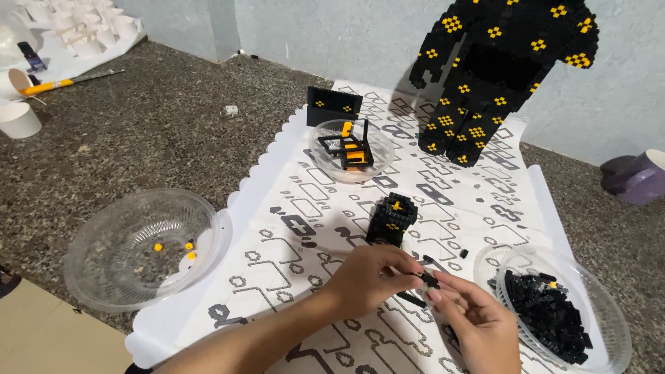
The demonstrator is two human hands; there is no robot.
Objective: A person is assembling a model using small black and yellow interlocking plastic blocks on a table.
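We see both hands meeting over a white instruction sheet (pixel 298 208) printed with black outline diagrams. Our left hand (pixel 374 277) is curled, its fingertips pinched on a small black brick (pixel 429 279); our right hand (pixel 478 322), palm up and half open, touches the same brick with thumb and forefinger from the other side. The brick sits just above the sheet, in front of a small studded black block (pixel 392 220) topped with a yellow piece (matte plastic, blocky in shape). To the right, a clear plastic bowl (pixel 609 312) holds a heap of loose black bricks (pixel 547 315). To the left, a second clear bowl (pixel 111 235), ribbed and glossy, rests on the speckled stone counter (pixel 138 145) and holds a few yellow bits. Farther back, a third clear bowl (pixel 325 138) holds a black-and-yellow frame, and a tall black brick figure (pixel 499 76) dotted with yellow leans against the pale wall.
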